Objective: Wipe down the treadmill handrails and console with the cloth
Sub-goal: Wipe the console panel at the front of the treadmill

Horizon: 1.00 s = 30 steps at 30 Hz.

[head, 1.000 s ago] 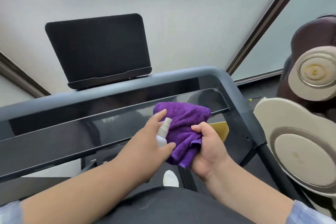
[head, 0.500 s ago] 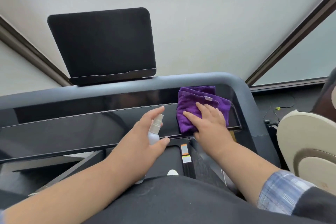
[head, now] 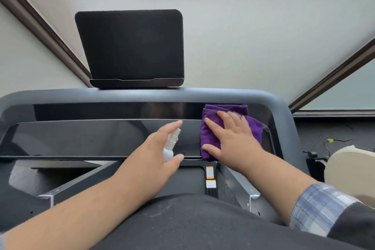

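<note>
black tablet stand (head: 129, 46) sitting up top, leaning back | pale wall (head: 243, 16) showing behind it | brown trim strips (head: 46, 32) running slantwise on both sides | thin cables (head: 322, 144) lying on dark floor at right | round beige thing (head: 351, 170) sticking in at right edge

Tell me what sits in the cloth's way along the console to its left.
The left hand, holding a small white spray bottle, hovers over the glossy console just left of the purple cloth that the right hand presses flat. Beyond it, the panel shows nothing else in the way.
</note>
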Each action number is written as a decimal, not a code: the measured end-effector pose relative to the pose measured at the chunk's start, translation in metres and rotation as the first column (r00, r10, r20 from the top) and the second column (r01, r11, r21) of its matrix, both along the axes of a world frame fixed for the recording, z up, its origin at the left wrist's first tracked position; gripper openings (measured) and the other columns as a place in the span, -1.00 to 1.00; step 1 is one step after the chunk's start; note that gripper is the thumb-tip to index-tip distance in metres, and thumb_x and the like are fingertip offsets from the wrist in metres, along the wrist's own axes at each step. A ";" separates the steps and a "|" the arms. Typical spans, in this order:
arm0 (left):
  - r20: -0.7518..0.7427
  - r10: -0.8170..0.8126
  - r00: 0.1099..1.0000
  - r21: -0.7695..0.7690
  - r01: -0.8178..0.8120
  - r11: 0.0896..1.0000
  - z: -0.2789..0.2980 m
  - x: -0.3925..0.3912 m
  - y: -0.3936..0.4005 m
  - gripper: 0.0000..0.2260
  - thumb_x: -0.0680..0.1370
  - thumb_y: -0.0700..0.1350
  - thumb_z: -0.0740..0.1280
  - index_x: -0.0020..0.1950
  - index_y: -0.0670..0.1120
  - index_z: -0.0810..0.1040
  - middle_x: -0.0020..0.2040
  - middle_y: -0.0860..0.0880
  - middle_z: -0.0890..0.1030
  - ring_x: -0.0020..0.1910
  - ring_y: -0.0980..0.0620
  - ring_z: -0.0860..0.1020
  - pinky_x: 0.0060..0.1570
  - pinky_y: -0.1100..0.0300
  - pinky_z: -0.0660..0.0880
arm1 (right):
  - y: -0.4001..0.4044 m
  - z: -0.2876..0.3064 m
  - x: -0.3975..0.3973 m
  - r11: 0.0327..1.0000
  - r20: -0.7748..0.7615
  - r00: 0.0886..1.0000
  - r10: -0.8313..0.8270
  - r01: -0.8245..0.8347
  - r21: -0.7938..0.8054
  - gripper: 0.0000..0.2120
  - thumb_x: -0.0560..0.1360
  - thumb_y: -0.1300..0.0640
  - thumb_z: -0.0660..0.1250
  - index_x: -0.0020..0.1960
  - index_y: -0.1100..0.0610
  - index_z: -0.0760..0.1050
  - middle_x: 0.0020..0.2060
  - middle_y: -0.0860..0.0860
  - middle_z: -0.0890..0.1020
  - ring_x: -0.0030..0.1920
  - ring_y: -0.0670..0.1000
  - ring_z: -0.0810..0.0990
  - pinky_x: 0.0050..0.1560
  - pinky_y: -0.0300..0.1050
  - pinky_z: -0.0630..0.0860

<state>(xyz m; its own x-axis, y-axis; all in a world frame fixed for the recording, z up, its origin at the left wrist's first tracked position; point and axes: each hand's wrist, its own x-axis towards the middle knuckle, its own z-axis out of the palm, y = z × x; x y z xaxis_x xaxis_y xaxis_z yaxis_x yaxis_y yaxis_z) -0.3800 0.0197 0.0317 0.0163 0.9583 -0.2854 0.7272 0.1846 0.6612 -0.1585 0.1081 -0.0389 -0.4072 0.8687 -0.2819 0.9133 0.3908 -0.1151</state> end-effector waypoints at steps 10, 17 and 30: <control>0.049 0.119 0.992 -0.008 -0.119 0.993 -0.010 -0.027 -0.012 -0.40 0.54 0.01 0.38 0.35 0.50 0.12 0.23 0.29 0.46 0.04 0.52 0.40 -0.07 0.62 0.28 | -0.009 -0.023 -0.069 0.977 0.025 0.976 0.215 -0.215 -0.015 -0.15 0.47 -0.50 -0.17 0.62 -0.09 -0.18 0.61 0.12 -0.21 0.58 0.21 -0.30 0.51 0.33 -0.26; 0.079 0.203 0.976 0.007 -0.204 0.979 -0.013 -0.059 -0.025 -0.37 0.52 -0.05 0.41 0.29 0.53 0.16 0.17 0.27 0.52 0.03 0.36 0.53 -0.01 0.47 0.38 | -0.012 -0.026 -0.160 0.939 -0.042 0.941 0.336 -0.338 -0.065 -0.16 0.44 -0.40 -0.29 0.61 -0.04 -0.31 0.60 0.12 -0.26 0.57 0.19 -0.36 0.50 0.30 -0.32; 0.136 0.281 0.950 -0.029 -0.280 0.960 -0.011 -0.148 -0.034 -0.40 0.53 0.01 0.39 0.33 0.51 0.15 0.02 0.29 0.54 -0.03 0.33 0.51 -0.10 0.45 0.38 | -0.016 -0.022 -0.176 0.936 0.031 0.936 0.351 -0.351 0.010 -0.14 0.45 -0.55 -0.12 0.61 -0.16 -0.21 0.62 0.07 -0.13 0.61 0.16 -0.19 0.55 0.19 -0.26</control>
<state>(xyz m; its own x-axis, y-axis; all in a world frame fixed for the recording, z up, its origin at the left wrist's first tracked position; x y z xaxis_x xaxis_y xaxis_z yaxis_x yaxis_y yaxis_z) -0.5280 -0.0142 0.0207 -0.2133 0.9271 -0.3083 0.5472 0.3747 0.7484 -0.3346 0.0926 -0.0611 -0.6792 0.6760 -0.2858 0.7204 0.6886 -0.0831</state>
